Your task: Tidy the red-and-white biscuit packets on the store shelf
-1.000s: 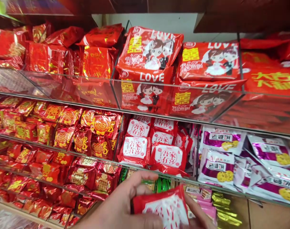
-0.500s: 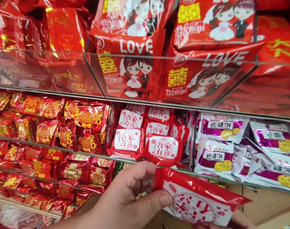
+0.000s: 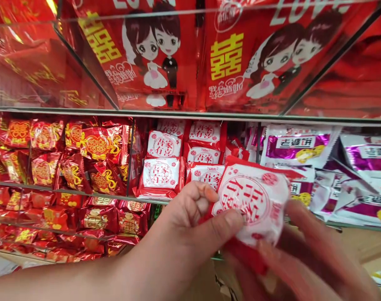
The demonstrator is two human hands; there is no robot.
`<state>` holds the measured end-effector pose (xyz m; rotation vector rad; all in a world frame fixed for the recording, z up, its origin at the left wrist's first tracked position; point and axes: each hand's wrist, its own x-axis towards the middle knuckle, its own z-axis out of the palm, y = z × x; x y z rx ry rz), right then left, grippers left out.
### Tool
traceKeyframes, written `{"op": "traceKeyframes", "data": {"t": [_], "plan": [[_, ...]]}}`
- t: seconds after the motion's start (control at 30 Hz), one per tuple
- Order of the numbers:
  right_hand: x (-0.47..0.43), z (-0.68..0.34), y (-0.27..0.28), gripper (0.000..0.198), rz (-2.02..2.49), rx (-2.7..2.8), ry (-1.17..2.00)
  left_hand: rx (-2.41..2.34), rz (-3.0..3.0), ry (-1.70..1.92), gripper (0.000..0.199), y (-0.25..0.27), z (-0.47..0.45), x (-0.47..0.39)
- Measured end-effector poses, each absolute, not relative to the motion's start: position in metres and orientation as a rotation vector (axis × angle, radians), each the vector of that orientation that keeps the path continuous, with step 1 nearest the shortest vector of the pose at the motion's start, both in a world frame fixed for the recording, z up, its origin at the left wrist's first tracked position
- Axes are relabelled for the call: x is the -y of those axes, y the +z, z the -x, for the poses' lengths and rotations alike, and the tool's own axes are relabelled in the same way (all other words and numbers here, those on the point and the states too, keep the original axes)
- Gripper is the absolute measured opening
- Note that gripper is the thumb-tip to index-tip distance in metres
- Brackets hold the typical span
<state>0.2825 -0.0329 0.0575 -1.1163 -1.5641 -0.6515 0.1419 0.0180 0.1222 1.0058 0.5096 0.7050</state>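
**Packet held before stocked shelves**

Above, large red LOVE bags behind a glass shelf. Below, stacked red-and-white packets, purple packets to the right. In front, left hand and blurred right hand both pinching one red-and-white snack packet, raised before the middle shelf.

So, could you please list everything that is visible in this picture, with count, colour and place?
held packet: one, red and white, in both hands, front centre
same packets: several, red and white, middle bin behind the hands
foil sweets: many, red and gold, left bins
purple packets: several, purple and white, right bin
large bags: at least two, red with a cartoon couple, top shelf
glass dividers: clear, between bins
left hand: grips the packet's left edge
right hand: blurred, under the packet
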Motion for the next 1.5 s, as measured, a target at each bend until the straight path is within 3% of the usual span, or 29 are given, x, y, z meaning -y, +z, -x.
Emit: {"op": "traceKeyframes", "data": {"t": [0.07, 0.13, 0.23, 0.33, 0.47, 0.7, 0.83, 1.17, 1.5], "plan": [[0.029, -0.294, 0.071, 0.027, 1.147, 1.664, -0.721, -0.583, -1.381, 0.631, 0.006, 0.130, -0.134, -0.020], [0.024, -0.300, 0.084, 0.024, 1.161, 1.750, -0.780, -0.644, -1.913, 0.602, 0.012, 0.135, -0.125, -0.026], [0.013, -0.293, 0.098, 0.017, 1.166, 1.695, -0.769, -0.720, -2.692, 0.888, 0.021, 0.140, -0.120, -0.042], [0.000, -0.279, 0.102, 0.016, 1.146, 1.694, -0.645, -0.643, -2.997, 1.010, 0.007, 0.142, -0.127, -0.064], [-0.005, -0.273, 0.097, 0.026, 1.085, 1.722, -0.587, -0.594, -3.065, 1.054, 0.006, 0.147, -0.142, -0.093], [0.017, -0.280, 0.073, 0.017, 1.154, 1.725, -0.540, -0.809, -3.098, 1.154, 0.014, 0.153, -0.164, -0.125], [0.023, -0.282, 0.059, 0.011, 1.235, 1.652, -0.454, -0.786, -3.119, 1.058, 0.017, 0.156, -0.183, -0.128], [0.022, -0.287, 0.044, 0.019, 1.094, 1.780, -0.606, -0.938, -2.848, 0.855, 0.034, 0.169, -0.204, -0.125], [0.013, -0.285, 0.031, 0.018, 1.044, 1.832, -0.605, -0.992, -2.805, 0.923, 0.026, 0.165, -0.212, -0.130]]}}
